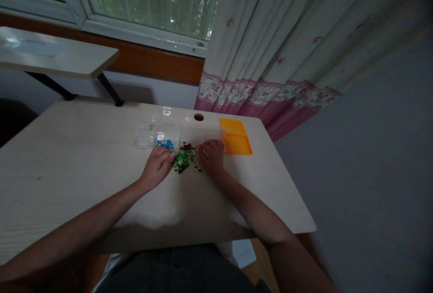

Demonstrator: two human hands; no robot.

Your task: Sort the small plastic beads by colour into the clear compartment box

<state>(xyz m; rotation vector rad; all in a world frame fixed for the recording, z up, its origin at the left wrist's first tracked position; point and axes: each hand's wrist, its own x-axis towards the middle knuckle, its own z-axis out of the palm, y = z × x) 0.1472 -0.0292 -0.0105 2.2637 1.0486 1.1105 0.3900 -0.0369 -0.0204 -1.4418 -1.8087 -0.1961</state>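
Note:
A loose pile of small green, brown and yellow pieces [181,161] lies on the table between my two hands. My left hand [158,165] is at the pile's left edge, fingers curled and thumb against them; whatever they hold is too small to tell. Just beyond it, blue pieces [165,144] sit in a clear plastic box [168,129]. Dark brown pieces [186,146] lie in the clear compartment to the right. My right hand [212,154] is at that compartment's near right side, with fingers bent in a pinch. What is between its fingertips is hidden.
An open orange case [237,137] lies right of my right hand. Small clear lidded boxes [144,136] stand at the left. Behind are a cable hole [199,117] and a raised shelf [57,56] on black legs. A curtain [257,58] hangs past the back edge.

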